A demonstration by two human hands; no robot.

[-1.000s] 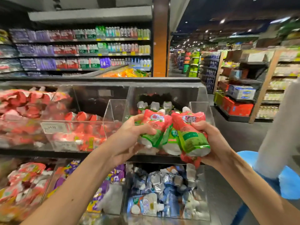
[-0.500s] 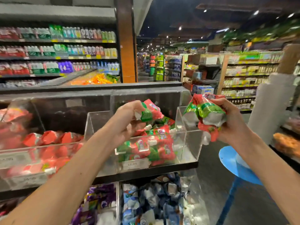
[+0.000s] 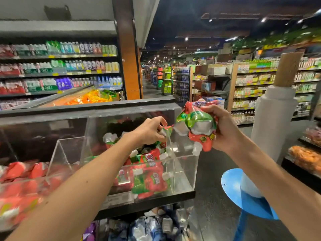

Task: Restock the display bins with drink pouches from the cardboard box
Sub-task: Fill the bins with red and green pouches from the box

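L hand [image 3: 149, 131] is now down over the clear bin [image 3: 184, 173], fingers [image 3: 159, 121] pinching one pouch [image 3: 165, 129] right at the top of the bin's slanted side wall. Half a sec ago it held a pouch higher, above the bin. A sec ago both hands were together on one bundle in front of it. So the bundle's been split & a single pouch is going in.

R hand [image 3: 224, 129] holds out to the right of the bin, fingers wrapped tight round the rest of the bundle [image 3: 196, 122]: several red/green pouches, exact no. can't tell.

Pile [image 3: 147, 173] already in the bin sits front & middle. The back right corner looks barer, prob. room for more.

Judgement: mid-restock, pouches fed one at a time from R to L. They're soft & slick, so that bundle could shed one. Cardboard box not in view.
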